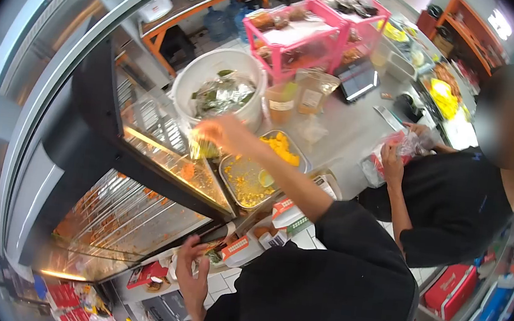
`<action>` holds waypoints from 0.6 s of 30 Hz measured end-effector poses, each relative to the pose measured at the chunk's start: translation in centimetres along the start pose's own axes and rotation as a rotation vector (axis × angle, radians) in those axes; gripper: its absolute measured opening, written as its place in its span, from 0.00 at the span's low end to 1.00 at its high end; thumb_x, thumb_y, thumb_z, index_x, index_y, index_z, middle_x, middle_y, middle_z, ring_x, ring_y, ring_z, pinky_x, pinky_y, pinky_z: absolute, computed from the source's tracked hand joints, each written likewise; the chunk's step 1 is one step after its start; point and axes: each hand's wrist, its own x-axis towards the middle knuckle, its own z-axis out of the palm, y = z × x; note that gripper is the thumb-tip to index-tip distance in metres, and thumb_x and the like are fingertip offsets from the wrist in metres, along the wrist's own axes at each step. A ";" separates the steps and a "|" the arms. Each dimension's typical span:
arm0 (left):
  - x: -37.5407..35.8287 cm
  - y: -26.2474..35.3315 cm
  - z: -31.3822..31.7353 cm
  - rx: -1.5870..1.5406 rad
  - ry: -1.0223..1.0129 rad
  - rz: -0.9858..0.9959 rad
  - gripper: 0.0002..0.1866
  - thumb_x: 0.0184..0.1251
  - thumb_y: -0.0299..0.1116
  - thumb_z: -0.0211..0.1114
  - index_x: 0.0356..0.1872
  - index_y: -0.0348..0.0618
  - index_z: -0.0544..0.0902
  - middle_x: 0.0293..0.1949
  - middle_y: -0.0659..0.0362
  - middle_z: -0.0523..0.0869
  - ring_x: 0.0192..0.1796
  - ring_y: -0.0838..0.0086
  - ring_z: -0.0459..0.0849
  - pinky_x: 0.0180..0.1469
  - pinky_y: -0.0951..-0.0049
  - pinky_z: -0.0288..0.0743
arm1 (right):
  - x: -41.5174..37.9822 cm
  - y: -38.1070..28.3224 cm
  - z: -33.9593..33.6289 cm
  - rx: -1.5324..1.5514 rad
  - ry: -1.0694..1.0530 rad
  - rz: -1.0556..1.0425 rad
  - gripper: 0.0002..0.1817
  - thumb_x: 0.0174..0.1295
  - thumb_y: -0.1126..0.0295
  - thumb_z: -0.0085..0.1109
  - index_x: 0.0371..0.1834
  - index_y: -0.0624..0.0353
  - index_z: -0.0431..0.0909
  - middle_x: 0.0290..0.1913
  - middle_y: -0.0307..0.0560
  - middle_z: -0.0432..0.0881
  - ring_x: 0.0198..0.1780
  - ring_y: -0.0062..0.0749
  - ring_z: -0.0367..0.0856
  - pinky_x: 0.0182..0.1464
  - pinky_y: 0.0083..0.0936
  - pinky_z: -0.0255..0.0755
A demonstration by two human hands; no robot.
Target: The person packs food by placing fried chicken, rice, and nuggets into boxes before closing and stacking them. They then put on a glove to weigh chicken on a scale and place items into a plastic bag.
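Observation:
My right hand (219, 132) is stretched over the counter between a large white bucket (189, 67) and a metal tray (224, 177). Motion blurs it, but its fingers look closed on a yellow bundle (205, 149), whose kind I cannot make out. Foil and green leaves (225, 93) fill part of the bucket. In the tray lie chopped yellow food (282, 147), scattered crumbs and a pale green round piece. My left hand (192, 273) hangs with fingers apart, holding nothing, near the lit glass food warmer (162, 213), which has wire racks inside.
At right a co-worker in black handles a plastic bag (392, 144) with something red inside. Pink-framed cases (297, 29), a tablet (360, 80) and a knife (388, 118) are on the steel counter. Printed cartons (243, 250) sit below the tray.

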 end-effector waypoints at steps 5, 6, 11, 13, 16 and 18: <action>5.0 4.2 6.9 -0.124 0.099 0.063 0.20 0.64 0.21 0.66 0.57 0.34 0.76 0.52 0.50 0.82 0.44 0.71 0.83 0.45 0.74 0.77 | -5.7 -10.1 -4.3 0.461 -0.476 -0.213 0.12 0.63 0.66 0.66 0.46 0.58 0.85 0.40 0.46 0.88 0.41 0.33 0.86 0.44 0.28 0.77; 5.3 4.6 7.6 -0.130 0.057 0.006 0.15 0.65 0.19 0.63 0.53 0.34 0.79 0.54 0.50 0.81 0.39 0.72 0.82 0.38 0.77 0.79 | -6.2 -10.4 -5.5 0.561 -0.479 -0.238 0.12 0.61 0.66 0.67 0.46 0.58 0.85 0.40 0.45 0.88 0.42 0.31 0.86 0.45 0.28 0.78; 5.4 3.9 9.3 -0.178 -0.183 0.205 0.07 0.62 0.16 0.65 0.41 0.31 0.83 0.34 0.52 0.87 0.35 0.71 0.87 0.41 0.74 0.79 | -7.6 6.7 -19.8 0.229 0.465 0.290 0.07 0.62 0.72 0.60 0.39 0.61 0.85 0.37 0.42 0.86 0.38 0.23 0.83 0.43 0.24 0.77; 4.4 0.9 7.3 0.065 -0.383 0.051 0.08 0.64 0.18 0.62 0.42 0.37 0.84 0.41 0.49 0.86 0.42 0.69 0.86 0.46 0.70 0.80 | -7.5 18.5 -26.1 0.043 1.098 0.405 0.09 0.63 0.70 0.56 0.39 0.62 0.85 0.30 0.43 0.87 0.28 0.30 0.84 0.36 0.28 0.78; 2.3 -2.1 6.3 0.237 -0.425 0.026 0.09 0.63 0.24 0.66 0.43 0.34 0.84 0.41 0.51 0.87 0.47 0.70 0.85 0.52 0.69 0.77 | -7.5 30.6 -34.3 -0.854 1.209 0.573 0.12 0.63 0.62 0.58 0.38 0.57 0.85 0.34 0.56 0.87 0.39 0.52 0.86 0.43 0.43 0.78; 1.9 -2.1 6.1 0.415 -0.399 0.000 0.10 0.62 0.26 0.67 0.43 0.33 0.84 0.40 0.52 0.88 0.47 0.70 0.85 0.53 0.69 0.76 | -5.8 32.5 -38.3 -0.885 0.981 0.789 0.13 0.62 0.59 0.59 0.42 0.52 0.86 0.40 0.56 0.87 0.48 0.52 0.84 0.51 0.47 0.75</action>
